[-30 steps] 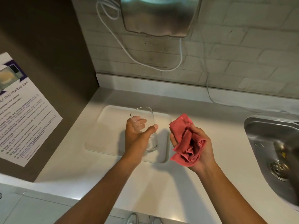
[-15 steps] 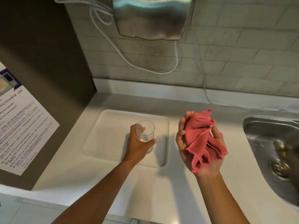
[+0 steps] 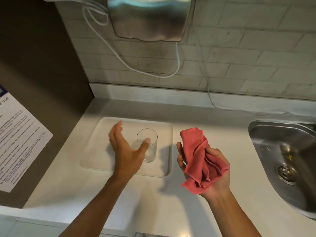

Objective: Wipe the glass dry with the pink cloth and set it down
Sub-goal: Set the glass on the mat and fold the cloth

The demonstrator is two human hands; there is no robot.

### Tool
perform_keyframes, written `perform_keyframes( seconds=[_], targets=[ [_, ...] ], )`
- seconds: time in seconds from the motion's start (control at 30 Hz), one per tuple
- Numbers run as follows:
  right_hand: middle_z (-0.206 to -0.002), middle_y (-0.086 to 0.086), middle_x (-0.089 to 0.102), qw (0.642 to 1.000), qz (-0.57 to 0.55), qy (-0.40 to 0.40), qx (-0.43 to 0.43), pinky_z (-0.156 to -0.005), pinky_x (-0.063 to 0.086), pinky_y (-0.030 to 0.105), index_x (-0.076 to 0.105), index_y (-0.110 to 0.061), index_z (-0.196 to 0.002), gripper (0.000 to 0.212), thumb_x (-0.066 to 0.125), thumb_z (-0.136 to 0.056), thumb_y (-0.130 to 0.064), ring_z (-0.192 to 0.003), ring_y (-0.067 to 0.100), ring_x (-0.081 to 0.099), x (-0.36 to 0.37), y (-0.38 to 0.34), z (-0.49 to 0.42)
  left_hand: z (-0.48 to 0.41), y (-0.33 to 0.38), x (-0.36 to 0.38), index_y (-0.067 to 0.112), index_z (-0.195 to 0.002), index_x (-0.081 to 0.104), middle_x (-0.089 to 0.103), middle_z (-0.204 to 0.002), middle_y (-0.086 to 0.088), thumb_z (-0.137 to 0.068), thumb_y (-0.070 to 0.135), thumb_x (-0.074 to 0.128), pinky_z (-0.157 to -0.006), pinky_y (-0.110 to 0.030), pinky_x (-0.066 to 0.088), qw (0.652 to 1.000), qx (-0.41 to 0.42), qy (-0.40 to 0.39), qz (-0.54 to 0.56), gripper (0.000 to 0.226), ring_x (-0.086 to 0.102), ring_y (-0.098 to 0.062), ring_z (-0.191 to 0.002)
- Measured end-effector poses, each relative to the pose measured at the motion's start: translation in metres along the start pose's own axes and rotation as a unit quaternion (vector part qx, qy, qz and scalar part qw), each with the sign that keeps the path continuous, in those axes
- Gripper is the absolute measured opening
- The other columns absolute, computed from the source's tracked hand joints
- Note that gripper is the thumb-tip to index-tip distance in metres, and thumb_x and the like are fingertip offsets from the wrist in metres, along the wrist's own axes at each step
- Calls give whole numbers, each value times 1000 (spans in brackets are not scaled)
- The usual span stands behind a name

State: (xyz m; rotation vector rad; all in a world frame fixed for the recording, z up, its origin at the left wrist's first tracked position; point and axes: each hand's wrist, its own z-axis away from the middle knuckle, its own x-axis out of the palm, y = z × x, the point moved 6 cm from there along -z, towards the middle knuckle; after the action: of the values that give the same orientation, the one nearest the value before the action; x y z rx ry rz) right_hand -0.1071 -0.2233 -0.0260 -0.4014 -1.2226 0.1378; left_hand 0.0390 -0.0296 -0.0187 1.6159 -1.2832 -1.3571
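A clear drinking glass [image 3: 149, 146] stands upright on the white tray [image 3: 164, 168] on the counter. My left hand [image 3: 124, 151] is just left of the glass with its fingers spread apart; the thumb tip lies in front of the glass wall and the fingers are off it. My right hand [image 3: 212, 171] hovers palm up to the right of the tray, holding the crumpled pink cloth [image 3: 200, 159], which drapes over the palm and fingers.
A steel sink [image 3: 282, 161] with a drain lies at the right. A metal wall unit [image 3: 148, 17] with white cables hangs above the counter. A brown panel carrying a printed notice [image 3: 17, 139] bounds the left side. White counter [image 3: 153, 202] runs toward me.
My left hand set the glass down on the tray, then opened and drew leftward off it. My right hand turned palm up with the cloth and shifted right.
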Motion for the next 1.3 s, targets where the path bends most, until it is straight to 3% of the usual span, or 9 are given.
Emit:
perform_keyframes(
  seconds=[0.1,0.23,0.4,0.6,0.77,0.87,1.07,1.2,1.3],
  targets=[
    [-112,19,73,999,38,-31,-6,-99,44,47,76,-9,-110,37,65,-81,-28,-106,39,64,8,1,-2,10,82,-5,32,-136,51,46,-137,6,-85,43,71,-94,-6,38,989,141,-51,15,56,54,-8,-120],
    [-101,16,78,998,32,-45,6,-98,45,44,77,-4,-110,39,64,-83,-29,-91,34,73,18,4,-6,18,122,41,38,-127,58,54,-124,14,-84,53,72,-81,-15,45,942,92,-312,-85,48,60,-2,-101],
    [-106,18,75,998,38,-51,8,-92,45,49,75,-4,-115,45,67,-79,-30,-95,39,68,19,4,-5,11,134,52,20,-94,65,66,-89,8,-90,13,76,-64,-18,44,949,107,-296,-11,14,56,-5,-69],
    [-106,16,76,977,192,-94,-22,-76,60,41,78,-5,-112,48,84,-76,-36,-93,27,74,19,-19,2,3,156,60,28,-88,63,61,-69,14,-88,21,73,-59,-27,43,912,149,-383,-9,12,48,-6,-59],
    [-140,9,66,872,472,-66,-116,-95,53,41,44,-24,-153,101,90,-69,-56,-121,27,67,33,-70,4,-4,179,72,35,-87,65,64,-67,20,-89,32,75,-54,-13,39,876,212,-425,-87,11,53,-2,-58],
    [-122,10,73,796,583,-58,-154,-97,58,43,56,-37,-143,82,90,-70,-53,-112,23,73,48,-91,2,-10,184,77,33,-89,66,66,-70,14,-89,30,78,-57,-15,44,870,215,-434,-95,12,56,-1,-61],
    [-109,-11,72,768,624,-98,-108,-74,59,25,58,-36,-143,67,84,-85,-16,-82,16,76,62,-108,-2,-19,179,79,31,-87,63,68,-77,14,-83,21,84,-58,-29,52,871,199,-439,-97,24,60,-8,-61],
    [-96,-3,77,662,725,-100,-161,-83,58,36,76,-28,-108,14,71,-98,-19,-90,21,75,66,-111,-3,-18,158,85,36,-94,56,64,-85,11,-78,25,89,-54,-16,46,878,163,-433,-124,39,57,3,-61],
    [-91,-7,77,623,761,-107,-148,-77,54,22,75,-30,-103,15,61,-104,-26,-86,12,72,57,-106,-1,-14,140,91,36,-95,60,66,-82,11,-76,28,91,-53,-17,50,878,132,-437,-142,37,61,4,-60]
  ],
)
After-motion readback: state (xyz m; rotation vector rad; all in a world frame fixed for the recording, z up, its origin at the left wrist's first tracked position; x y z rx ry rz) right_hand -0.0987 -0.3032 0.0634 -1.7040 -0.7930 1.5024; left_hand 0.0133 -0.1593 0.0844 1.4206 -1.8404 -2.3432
